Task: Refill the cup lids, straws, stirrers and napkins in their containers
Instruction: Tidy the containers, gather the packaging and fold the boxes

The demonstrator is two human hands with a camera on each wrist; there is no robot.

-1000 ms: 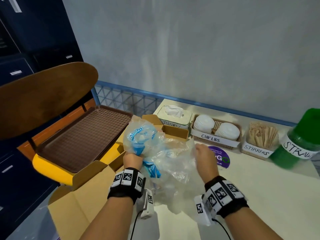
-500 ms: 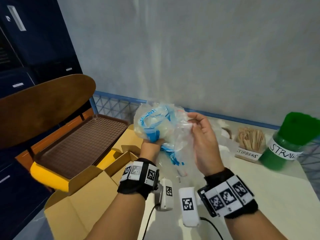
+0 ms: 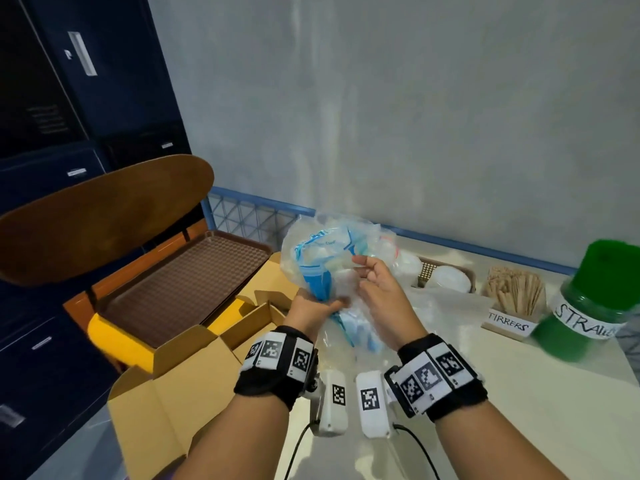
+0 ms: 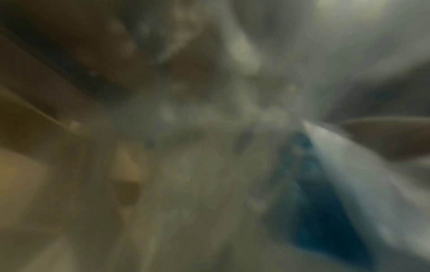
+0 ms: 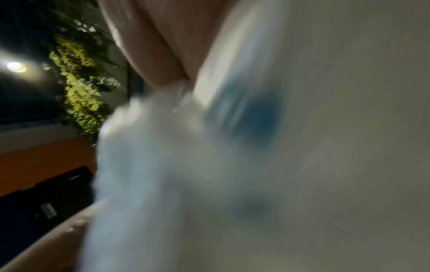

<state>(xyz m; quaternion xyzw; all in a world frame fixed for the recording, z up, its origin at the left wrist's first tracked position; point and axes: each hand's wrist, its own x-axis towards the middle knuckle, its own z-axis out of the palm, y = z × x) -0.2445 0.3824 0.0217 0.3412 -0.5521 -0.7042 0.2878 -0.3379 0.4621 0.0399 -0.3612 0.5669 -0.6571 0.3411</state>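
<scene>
The left hand still grips the bottom of the clear plastic bag of blue-and-white packs, held above the table's left edge as half a second ago. The right hand, formerly at the bag's top, now sits lower, fingers curled and pinching the film, leaving the cup lids basket more exposed.

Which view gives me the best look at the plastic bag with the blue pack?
The head view: the clear plastic bag shows whole, left hand gripping it from below, right hand pinching its upper part. Both wrist views show only motion-blurred pale plastic with a blue smear, no outline.
</scene>
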